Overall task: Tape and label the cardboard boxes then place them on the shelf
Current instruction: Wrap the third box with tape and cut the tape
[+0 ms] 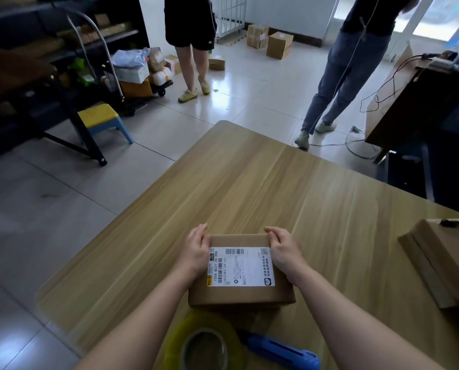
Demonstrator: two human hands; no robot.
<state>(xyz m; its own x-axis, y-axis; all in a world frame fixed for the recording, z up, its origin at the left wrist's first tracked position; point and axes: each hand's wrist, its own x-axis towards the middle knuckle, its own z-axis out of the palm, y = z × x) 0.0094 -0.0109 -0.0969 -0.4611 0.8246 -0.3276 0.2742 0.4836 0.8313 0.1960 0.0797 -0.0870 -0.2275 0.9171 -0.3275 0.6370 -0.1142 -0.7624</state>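
A small cardboard box (239, 293) lies on the wooden table (249, 188) near its front edge, with a white shipping label (240, 267) stuck on its top. My left hand (195, 249) grips the box's far left corner, fingers curled over the edge. My right hand (283, 248) grips its far right corner the same way. A roll of clear tape (205, 343) and a blue utility knife (281, 351) lie on the table just in front of the box.
Flat folded cardboard (439, 257) lies at the table's right edge. Two people stand on the tiled floor beyond the table. A dark shelf unit (63, 44) fills the left, with a loaded cart (140, 76) and a yellow stool (103, 120) near it. Boxes (271, 40) sit by the far wall.
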